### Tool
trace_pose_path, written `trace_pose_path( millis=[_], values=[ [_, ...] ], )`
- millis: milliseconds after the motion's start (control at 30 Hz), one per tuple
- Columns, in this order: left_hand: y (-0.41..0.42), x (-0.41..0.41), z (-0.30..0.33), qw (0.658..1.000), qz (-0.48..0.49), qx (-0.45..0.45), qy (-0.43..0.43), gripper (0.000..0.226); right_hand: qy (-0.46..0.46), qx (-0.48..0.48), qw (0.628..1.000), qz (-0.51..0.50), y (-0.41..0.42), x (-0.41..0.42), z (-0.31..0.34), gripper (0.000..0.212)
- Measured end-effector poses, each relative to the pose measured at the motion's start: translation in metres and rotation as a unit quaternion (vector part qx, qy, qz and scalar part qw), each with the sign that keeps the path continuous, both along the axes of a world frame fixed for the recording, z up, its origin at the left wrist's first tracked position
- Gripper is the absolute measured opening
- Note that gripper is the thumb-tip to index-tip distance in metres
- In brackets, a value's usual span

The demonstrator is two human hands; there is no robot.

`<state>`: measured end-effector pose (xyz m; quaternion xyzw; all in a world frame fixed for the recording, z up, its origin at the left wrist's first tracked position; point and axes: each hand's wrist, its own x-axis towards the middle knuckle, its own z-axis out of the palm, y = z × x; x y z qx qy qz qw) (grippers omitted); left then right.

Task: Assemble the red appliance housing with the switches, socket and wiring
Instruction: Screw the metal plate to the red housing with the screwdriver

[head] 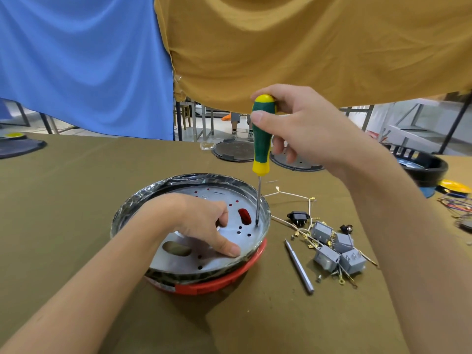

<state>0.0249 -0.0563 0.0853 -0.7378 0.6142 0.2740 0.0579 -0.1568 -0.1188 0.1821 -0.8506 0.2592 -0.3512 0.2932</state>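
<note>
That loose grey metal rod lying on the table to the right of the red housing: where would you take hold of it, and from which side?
Take the grey metal rod near its middle, from above, pinching across its thin width. It lies flat on the olive table cloth, so only the top and sides are free. The small screw and grey switch blocks crowd its right side; bare cloth lies to its left.

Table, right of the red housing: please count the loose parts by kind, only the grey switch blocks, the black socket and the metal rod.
Grey switch blocks: 4
Black socket: 1
Metal rod: 1
Total: 6
</note>
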Motion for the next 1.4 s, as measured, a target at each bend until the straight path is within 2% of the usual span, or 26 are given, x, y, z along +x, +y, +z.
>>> trace_pose_path(
  millis=[133, 333, 500, 567, 667, 767, 1000, 1167, 1400],
  values=[
    [0.0, -0.001, 0.002, 1.0, 0.001, 0.006, 0.007, 0.081, -0.015, -0.04, 0.996, -0.077, -0.005, 0.004, -0.002, 0.015],
    [0.001, -0.002, 0.002, 1.0, 0.002, 0.004, 0.012, 0.083, 0.005, -0.117, 0.98, -0.162, -0.003, 0.014, -0.009, 0.034],
    [0.001, -0.003, 0.002, 1.0, 0.003, 0.005, 0.015, 0.082, 0.0, -0.113, 0.982, -0.149, -0.003, 0.016, -0.012, 0.039],
    [0.002, -0.003, 0.003, 1.0, 0.001, 0.008, 0.012, 0.082, 0.002, -0.094, 0.99, -0.109, -0.004, 0.014, -0.011, 0.033],
    [0.002, -0.003, 0.003, 1.0, -0.002, 0.009, 0.006, 0.082, -0.004, -0.01, 1.0, -0.011, -0.005, 0.006, -0.006, 0.015],
    [0.002, -0.003, 0.003, 1.0, -0.003, 0.007, 0.01, 0.081, -0.01, 0.011, 0.999, 0.028, -0.006, 0.001, -0.004, 0.017],
    [0.0, -0.002, 0.002, 1.0, 0.002, 0.009, 0.009, 0.082, -0.014, -0.073, 0.991, -0.113, -0.008, 0.013, -0.008, 0.013],
    [0.0, -0.002, 0.001, 1.0, 0.003, 0.009, 0.013, 0.082, 0.006, -0.103, 0.985, -0.141, -0.003, 0.015, -0.01, 0.025],
    [-0.002, 0.001, -0.001, 1.0, 0.006, 0.003, 0.015, 0.079, -0.012, -0.119, 0.98, -0.157, 0.004, 0.017, -0.013, 0.028]
  ],
)
